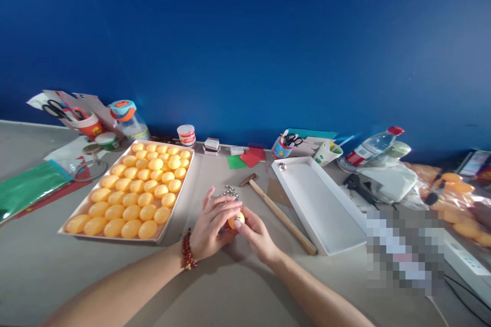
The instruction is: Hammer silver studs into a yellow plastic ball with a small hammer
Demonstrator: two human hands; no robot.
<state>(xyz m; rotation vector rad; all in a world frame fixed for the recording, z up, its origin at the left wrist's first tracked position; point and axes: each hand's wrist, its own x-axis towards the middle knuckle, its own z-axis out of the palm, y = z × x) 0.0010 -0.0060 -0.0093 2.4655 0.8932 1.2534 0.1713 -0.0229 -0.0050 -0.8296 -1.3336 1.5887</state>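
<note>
An orange ping-pong ball sits between my two hands above the middle of the table. A small shiny metal piece shows on its near side. My left hand, with a red bead bracelet at the wrist, curls over the ball from the left. From the other side my right hand grips it, the thumb lying at the metal piece. Just beyond my fingers lies a small pile of shiny metal pieces. To the right of my hands rests a hammer with a wooden handle.
On the left stands a shallow box with rows of orange balls. A white tray on the right holds a few metal pieces in its far corner. Cups, bottles and paper line the blue wall; a power strip lies far right.
</note>
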